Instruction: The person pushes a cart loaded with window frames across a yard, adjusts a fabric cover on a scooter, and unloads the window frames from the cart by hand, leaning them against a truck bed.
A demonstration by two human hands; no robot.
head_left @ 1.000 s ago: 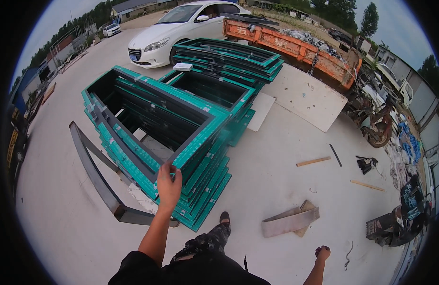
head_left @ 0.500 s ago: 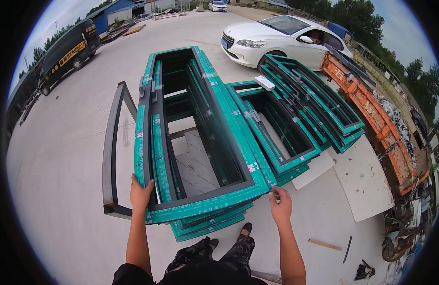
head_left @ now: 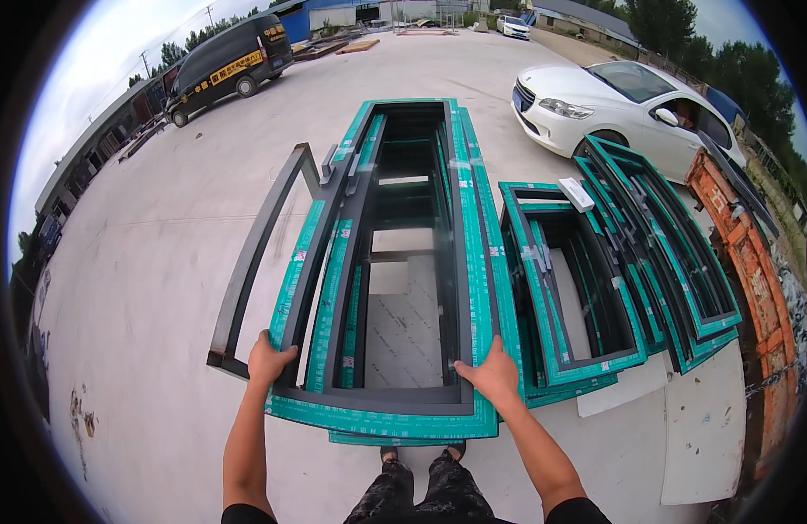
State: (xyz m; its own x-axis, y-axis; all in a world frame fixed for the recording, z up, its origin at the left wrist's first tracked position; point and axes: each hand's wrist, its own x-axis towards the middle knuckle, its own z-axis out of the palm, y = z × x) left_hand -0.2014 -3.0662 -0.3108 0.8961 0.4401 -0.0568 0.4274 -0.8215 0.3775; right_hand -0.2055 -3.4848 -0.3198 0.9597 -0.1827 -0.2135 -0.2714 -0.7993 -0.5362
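A long window frame (head_left: 377,424), dark grey with green printed film along its edges, lies on top of a stack of similar frames before me. My left hand (head_left: 268,360) grips its left side near the close corner, thumb pointing inward. Across from it, my right hand (head_left: 493,371) is closed round the right side, thumb over the inner edge. Both hands' fingertips are partly hidden by the frame. Through the opening, lower frames and a pale board (head_left: 403,341) show. A bare dark metal frame (head_left: 253,262) stands just left of the stack.
Shorter green-edged frames (head_left: 595,371) lie to the right, a small white box (head_left: 576,195) on them. More frames (head_left: 718,325) lean beyond. Pale boards (head_left: 705,419) lie beside an orange truck bed side (head_left: 748,262). A white car (head_left: 587,109) and a black van (head_left: 224,74) stand farther off.
My right hand has moved from the near right corner up onto the frame's right side and gripped it. The top frame now sits straighter before me; the view has turned left.
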